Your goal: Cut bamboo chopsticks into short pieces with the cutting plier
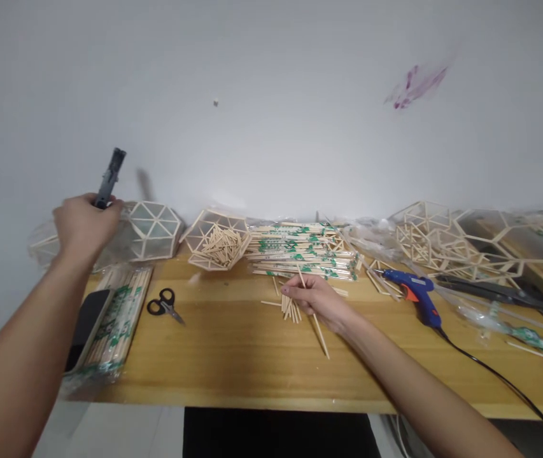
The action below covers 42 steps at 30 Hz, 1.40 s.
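My left hand point(87, 219) is raised at the left, closed around a narrow dark grey tool point(110, 178) whose kind I cannot make out. Behind that hand stands a lattice structure of thin sticks point(154, 226). Between the fingers of my right hand point(317, 299), a long thin wooden chopstick point(320, 334) slants down toward the table. Under and beside the right hand lies a small pile of short cut sticks point(291, 310). Just beyond it are several plastic-wrapped chopsticks point(300, 248).
A stick-framed bowl point(218, 245) holds many short pieces. Small black-handled scissors point(166, 305) and a phone point(87, 324) on packed chopsticks point(123, 318) lie at left. A blue glue gun point(417, 292) with a trailing cord point(495, 375) and more lattice frames point(472, 242) occupy the right.
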### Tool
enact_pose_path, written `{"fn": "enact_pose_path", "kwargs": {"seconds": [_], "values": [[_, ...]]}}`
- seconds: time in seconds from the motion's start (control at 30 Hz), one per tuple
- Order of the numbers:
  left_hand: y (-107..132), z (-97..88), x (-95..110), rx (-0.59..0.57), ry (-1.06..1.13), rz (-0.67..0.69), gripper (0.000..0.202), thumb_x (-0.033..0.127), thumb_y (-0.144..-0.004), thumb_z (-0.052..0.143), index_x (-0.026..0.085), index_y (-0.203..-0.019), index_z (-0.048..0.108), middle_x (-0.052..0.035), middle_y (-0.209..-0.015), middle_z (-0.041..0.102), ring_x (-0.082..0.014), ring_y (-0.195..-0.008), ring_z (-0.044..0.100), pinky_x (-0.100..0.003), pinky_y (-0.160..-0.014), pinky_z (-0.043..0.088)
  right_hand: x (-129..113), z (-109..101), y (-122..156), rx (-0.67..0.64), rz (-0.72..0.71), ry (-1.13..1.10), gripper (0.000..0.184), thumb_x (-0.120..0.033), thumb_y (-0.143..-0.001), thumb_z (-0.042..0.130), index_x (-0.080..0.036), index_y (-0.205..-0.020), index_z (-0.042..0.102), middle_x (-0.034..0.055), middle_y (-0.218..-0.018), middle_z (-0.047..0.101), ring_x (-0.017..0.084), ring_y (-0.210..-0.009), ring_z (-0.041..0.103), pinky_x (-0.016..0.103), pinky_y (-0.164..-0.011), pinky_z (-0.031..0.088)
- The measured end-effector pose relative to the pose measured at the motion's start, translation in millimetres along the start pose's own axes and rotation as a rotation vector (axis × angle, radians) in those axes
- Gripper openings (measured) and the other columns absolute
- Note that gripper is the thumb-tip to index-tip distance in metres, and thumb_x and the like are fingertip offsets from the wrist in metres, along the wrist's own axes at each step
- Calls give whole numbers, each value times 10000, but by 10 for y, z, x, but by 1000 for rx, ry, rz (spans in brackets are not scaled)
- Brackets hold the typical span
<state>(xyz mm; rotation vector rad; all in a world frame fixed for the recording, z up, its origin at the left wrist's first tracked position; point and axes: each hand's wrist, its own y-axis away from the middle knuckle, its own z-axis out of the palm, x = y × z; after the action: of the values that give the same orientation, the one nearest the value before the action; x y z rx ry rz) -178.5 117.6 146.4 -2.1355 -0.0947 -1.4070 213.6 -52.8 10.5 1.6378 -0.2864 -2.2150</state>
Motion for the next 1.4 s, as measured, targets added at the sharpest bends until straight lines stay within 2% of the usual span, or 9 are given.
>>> {"fn": "enact_pose_path", "kwargs": {"seconds": [0.1,0.17,0.3,0.47,0.63,0.97,1.1,1.27,1.4], "values": [[238,161,64,150,-444,91,161,289,-718,805,196,-846,778,41,-515,502,-136,-564,508,-314,-592,359,-26,4,11,-11,22,-76,439,-351,-554,951,-178,-829,656,-101,-519,433,41,-435,263,230,-417,91],[514,308,149,128,-410,143,252,349,-776,758,157,-937,786,28,-625,584,-127,-606,512,-304,-623,394,-60,-8,15,-32,16,-138,431,-404,-621,927,-176,-882,670,-104,-546,387,41,-450,224,224,-421,70],[1219,704,299,-191,-230,160,317,459,-829,708,161,-929,752,37,-643,579,-108,-565,497,-254,-559,387,-149,-72,-10,-48,-25,-319,448,-576,-747,807,-152,-857,711,-74,-615,351,53,-480,180,220,-415,77],[1922,1279,220,-646,-150,244,289,430,-877,642,173,-750,679,44,-566,490,-107,-545,448,-245,-528,316,-174,-129,-66,68,-221,-368,390,-521,-727,857,-163,-748,703,-30,-687,394,97,-595,352,216,-481,294],[2283,1527,1,-790,-11,203,320,442,-923,587,168,-781,673,31,-609,505,-115,-577,458,-246,-565,332,-142,-128,-84,85,-278,-352,342,-490,-771,841,-175,-751,707,-38,-644,372,102,-592,315,226,-521,305],[2312,1420,-145,-934,255,-16,302,444,-884,682,150,-864,748,-30,-712,683,-103,-541,490,-238,-528,369,-124,-164,-130,141,-251,-353,321,-401,-688,891,-162,-849,750,0,-705,608,99,-587,470,244,-533,370],[2237,1400,-73,-758,459,-261,371,427,-765,812,175,-1027,739,-40,-766,738,-78,-473,454,-223,-459,356,-138,-242,-173,207,-225,-334,341,-381,-631,905,-167,-846,749,28,-753,670,109,-584,501,250,-521,411],[2105,1356,-14,-593,608,-420,336,369,-667,869,174,-898,721,-48,-764,749,-77,-448,485,-224,-430,381,-100,-231,-181,186,-234,-240,376,-412,-625,913,-177,-860,737,45,-811,711,118,-602,529,252,-534,405],[1999,1333,-57,-530,650,-391,287,350,-715,841,172,-892,702,-50,-768,742,-77,-455,499,-218,-425,376,-23,-203,-139,260,-436,232,326,-519,-783,795,-211,-861,719,49,-789,700,182,-673,581,309,-630,443]]}}
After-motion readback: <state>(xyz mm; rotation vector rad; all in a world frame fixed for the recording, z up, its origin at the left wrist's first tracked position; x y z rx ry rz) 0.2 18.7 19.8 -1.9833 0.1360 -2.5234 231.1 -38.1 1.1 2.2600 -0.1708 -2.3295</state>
